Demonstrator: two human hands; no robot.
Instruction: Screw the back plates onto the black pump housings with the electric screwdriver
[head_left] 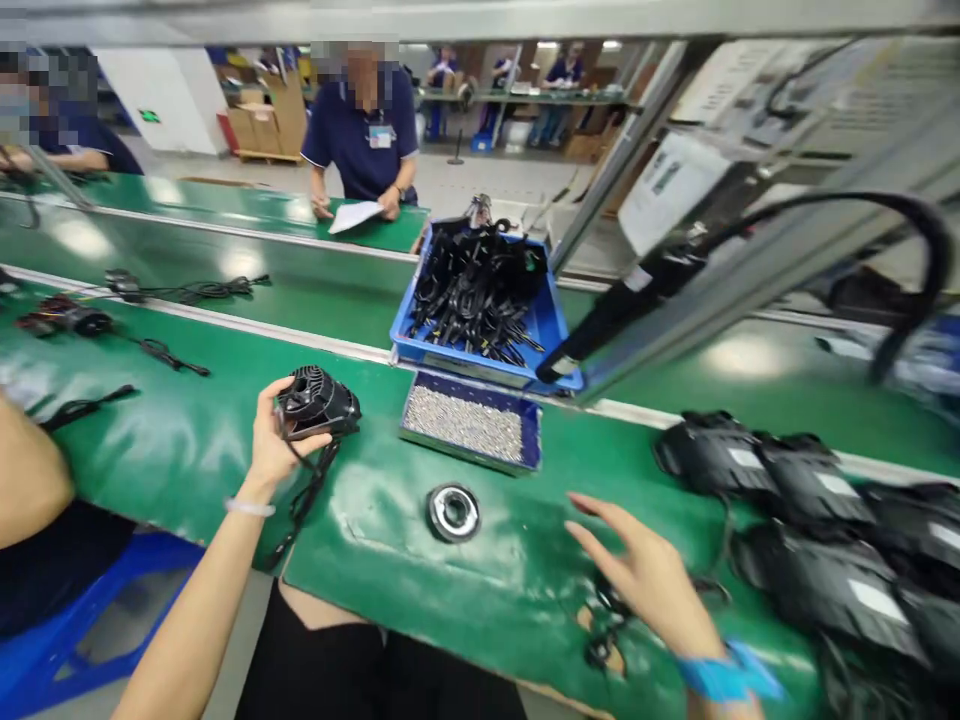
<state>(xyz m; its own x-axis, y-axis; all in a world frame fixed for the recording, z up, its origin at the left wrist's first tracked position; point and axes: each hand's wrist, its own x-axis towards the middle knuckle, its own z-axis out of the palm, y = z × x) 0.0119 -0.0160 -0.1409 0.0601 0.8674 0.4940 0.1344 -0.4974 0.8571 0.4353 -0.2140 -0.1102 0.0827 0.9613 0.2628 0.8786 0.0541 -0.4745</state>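
My left hand (274, 440) is closed around a black plastic device housing (321, 398) with a round vented end, held above the green work surface. A black cord (306, 500) hangs down from it. Over the right part of the table, my right hand (630, 550) is open with its fingers apart, and nothing shows in it. Between my hands a black ring-shaped part with a shiny centre (454, 512) lies flat. Small dark parts (604, 650) sit partly hidden below my right hand.
Small metal pieces fill a shallow blue tray (532, 440); behind it stands a blue bin (480, 368) of black cords. Several black housings (817, 570) with white labels are lined up at right. A metal post (720, 270) slants overhead. Another person (364, 130) holds paper across the line.
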